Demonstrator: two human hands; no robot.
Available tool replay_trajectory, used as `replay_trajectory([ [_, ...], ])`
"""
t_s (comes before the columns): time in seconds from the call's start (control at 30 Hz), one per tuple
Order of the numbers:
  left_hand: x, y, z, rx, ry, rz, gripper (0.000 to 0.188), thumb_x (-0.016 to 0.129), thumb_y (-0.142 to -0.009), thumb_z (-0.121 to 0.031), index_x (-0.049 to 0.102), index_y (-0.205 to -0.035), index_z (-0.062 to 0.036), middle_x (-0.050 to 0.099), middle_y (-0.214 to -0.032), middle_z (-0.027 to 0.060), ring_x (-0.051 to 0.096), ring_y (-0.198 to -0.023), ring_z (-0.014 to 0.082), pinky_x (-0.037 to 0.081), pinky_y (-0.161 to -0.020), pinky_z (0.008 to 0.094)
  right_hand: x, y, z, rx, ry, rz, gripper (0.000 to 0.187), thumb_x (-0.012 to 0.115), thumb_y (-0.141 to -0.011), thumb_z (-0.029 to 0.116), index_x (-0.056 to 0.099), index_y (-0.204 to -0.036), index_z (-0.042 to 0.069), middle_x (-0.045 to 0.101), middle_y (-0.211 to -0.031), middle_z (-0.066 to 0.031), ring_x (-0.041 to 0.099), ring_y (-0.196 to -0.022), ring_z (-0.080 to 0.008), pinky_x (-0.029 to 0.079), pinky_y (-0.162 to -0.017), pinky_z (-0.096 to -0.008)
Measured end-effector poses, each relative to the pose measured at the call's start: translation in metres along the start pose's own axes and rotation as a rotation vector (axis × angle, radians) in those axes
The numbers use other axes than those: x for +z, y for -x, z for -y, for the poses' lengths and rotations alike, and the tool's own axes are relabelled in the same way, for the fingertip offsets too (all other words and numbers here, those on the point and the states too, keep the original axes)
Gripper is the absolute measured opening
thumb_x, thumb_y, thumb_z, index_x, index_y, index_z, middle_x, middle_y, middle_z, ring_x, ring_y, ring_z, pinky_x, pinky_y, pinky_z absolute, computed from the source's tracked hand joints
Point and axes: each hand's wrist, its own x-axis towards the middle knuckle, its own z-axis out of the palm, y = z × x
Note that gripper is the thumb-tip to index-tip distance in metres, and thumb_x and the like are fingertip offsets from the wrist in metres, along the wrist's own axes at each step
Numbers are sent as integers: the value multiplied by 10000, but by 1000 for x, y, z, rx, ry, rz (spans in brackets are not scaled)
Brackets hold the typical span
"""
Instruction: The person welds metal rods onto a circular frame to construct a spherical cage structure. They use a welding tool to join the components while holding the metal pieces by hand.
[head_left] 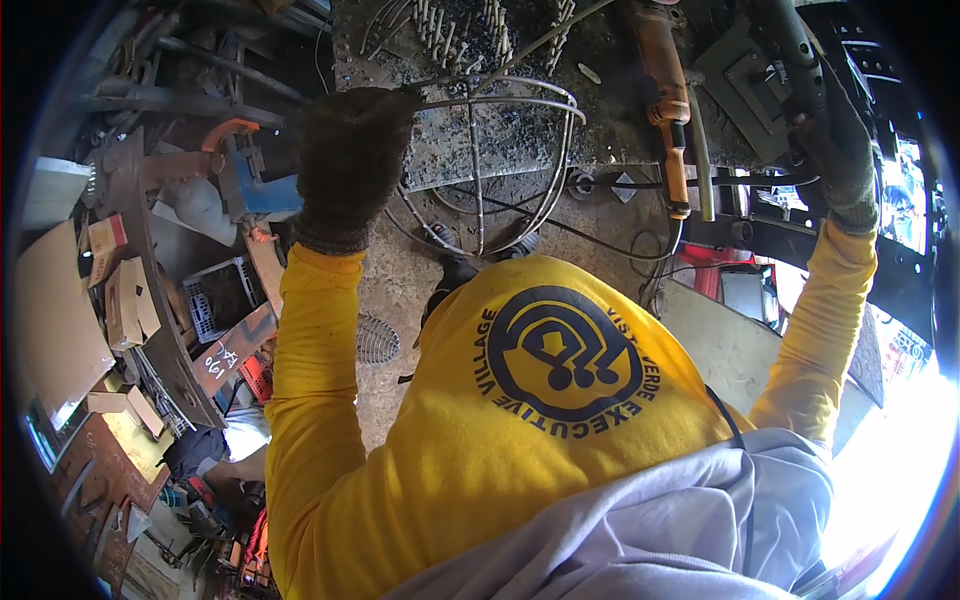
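Observation:
My left hand, in a dark work glove, is closed on the rim of a round cage of bent metal rods. The cage hangs partly over the near edge of a dark metal worktable. At the right, my right hand, gloved too, is wrapped round the lower end of a dark green power tool. The tool's far end runs out of the picture, so its head is hidden. An orange power tool lies on the table between my hands, beside a pale rod.
Short metal pins stand in rows at the table's far side. Flat metal plates lie near the green tool. A blue and orange clamp-like tool, cardboard boxes and scrap crowd the left. Cables hang below the table edge.

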Motion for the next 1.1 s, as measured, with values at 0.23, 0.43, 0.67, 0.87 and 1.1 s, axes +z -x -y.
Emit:
replay_trajectory([
  [0.23, 1, -5, -6, -12, 1, -31, 207, 714, -810, -119, 746, -1014, -110, 730, -948, 105, 691, -876, 316, 554, -784, 416, 0, 5, -5, 58, -72, -102, 592, 610, -969, 113, 406, -1515, 7, 638, -1005, -25, 575, -766, -51, 488, -643, -212],
  [0.43, 2, -6, -8, -20, -19, -35, 201, 732, -799, -106, 745, -999, -114, 724, -951, 108, 689, -865, 304, 549, -766, 412, 3, -3, 13, 100, -31, -111, 562, 623, -967, 122, 446, -1490, 18, 625, -933, 3, 553, -650, -52, 473, -557, -212],
  [0.67, 2, 0, -17, -20, -75, -147, 238, 743, -776, -35, 723, -1004, -99, 709, -951, 113, 679, -895, 319, 543, -786, 406, 15, -32, -16, 136, -124, -27, 563, 617, -966, 121, 446, -1492, 18, 631, -927, -9, 558, -647, -53, 465, -534, -209],
  [0.87, -8, -1, -17, -56, -111, -16, 257, 724, -806, -83, 732, -1056, -141, 708, -1001, 95, 664, -942, 324, 536, -844, 414, 16, -47, -34, 148, -137, 23, 602, 619, -950, 106, 419, -1510, 12, 631, -938, -17, 548, -660, -49, 463, -551, -206],
  [1.1, -9, -9, -22, -37, -68, -4, 282, 702, -749, -58, 723, -1022, -125, 710, -1004, 117, 678, -906, 337, 545, -827, 424, 17, -49, -39, 86, -135, 40, 602, 626, -971, 160, 409, -1510, 2, 621, -942, -16, 548, -659, -50, 463, -550, -208],
])
